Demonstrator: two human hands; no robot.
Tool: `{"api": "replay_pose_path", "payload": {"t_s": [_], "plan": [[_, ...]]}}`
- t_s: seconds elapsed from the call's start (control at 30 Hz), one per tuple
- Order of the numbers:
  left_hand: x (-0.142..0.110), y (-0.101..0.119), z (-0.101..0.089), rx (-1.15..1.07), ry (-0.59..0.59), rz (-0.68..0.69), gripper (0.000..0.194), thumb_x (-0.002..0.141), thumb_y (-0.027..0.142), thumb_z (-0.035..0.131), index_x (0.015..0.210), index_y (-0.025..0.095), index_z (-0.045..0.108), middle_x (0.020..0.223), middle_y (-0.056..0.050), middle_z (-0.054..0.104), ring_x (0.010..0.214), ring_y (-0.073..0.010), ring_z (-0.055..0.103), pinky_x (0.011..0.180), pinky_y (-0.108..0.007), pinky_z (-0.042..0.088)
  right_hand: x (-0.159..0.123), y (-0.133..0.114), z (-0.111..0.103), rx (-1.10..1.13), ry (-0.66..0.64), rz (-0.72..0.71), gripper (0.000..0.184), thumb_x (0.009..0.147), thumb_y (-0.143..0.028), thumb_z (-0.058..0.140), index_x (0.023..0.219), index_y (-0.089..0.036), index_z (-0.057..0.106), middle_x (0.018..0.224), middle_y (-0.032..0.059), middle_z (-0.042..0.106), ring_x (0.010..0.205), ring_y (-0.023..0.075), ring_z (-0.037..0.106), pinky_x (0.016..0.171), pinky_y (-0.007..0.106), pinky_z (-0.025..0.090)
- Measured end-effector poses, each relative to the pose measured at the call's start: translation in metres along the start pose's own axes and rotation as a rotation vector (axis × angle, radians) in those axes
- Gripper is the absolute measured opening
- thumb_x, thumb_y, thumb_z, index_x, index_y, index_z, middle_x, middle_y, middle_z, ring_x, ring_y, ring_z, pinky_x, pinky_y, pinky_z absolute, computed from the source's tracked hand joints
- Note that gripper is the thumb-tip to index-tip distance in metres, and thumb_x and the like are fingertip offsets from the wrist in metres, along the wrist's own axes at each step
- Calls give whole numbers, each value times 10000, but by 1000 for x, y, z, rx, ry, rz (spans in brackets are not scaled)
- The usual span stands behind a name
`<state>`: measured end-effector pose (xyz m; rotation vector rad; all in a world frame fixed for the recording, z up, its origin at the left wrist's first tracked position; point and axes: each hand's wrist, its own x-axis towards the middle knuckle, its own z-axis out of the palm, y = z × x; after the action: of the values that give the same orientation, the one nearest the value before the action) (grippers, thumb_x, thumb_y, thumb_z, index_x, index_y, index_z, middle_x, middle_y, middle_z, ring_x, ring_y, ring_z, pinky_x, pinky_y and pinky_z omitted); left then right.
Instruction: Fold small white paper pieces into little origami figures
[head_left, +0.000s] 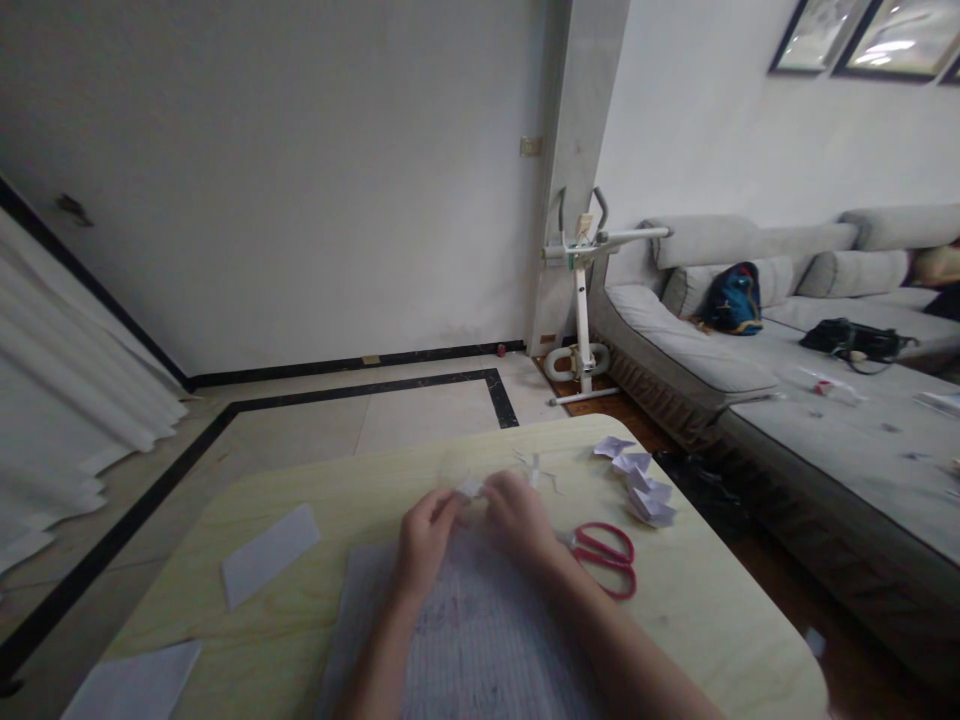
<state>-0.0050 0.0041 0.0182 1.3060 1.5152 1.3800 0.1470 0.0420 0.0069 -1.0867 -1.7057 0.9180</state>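
A small piece of white paper [470, 489] is pinched between my two hands, above the far edge of a large lined sheet with writing [480, 630]. My left hand [429, 525] closes its thumb and fingers on the paper's left side. My right hand [517, 508], blurred by motion, is at its right side with the fingers bent together. Red-handled scissors [604, 560] lie by my right wrist, their blades mostly hidden. Thin paper strips [551, 482] lie just beyond my right hand. Several folded paper pieces [651, 500] form a row at the table's far right.
On the left of the pale wooden table [285, 640] lie a white paper rectangle [270, 556] and another white sheet [135, 685]. A grey sofa [675, 350] runs along the right, with an exercise machine [582, 300] beyond the table.
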Motion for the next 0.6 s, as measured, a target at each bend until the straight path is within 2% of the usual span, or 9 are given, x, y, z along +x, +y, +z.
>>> {"api": "replay_pose_path", "payload": {"t_s": [0.27, 0.6], "plan": [[4, -2, -2, -54, 47, -14, 226, 756, 350, 638, 803, 149, 733, 660, -35, 720, 565, -159, 643, 546, -231, 504, 2, -5, -3, 145, 35, 86, 140, 827, -220, 525, 716, -176, 600, 625, -13, 595, 544, 120, 546, 523, 215, 422], [3, -6, 1, -74, 79, -24, 257, 728, 356, 687, 866, 149, 754, 663, -26, 717, 590, -161, 642, 580, -231, 515, 8, -8, -6, 270, 64, 170, 168, 795, -311, 560, 690, -182, 582, 496, -45, 510, 463, 119, 504, 462, 218, 395]]}}
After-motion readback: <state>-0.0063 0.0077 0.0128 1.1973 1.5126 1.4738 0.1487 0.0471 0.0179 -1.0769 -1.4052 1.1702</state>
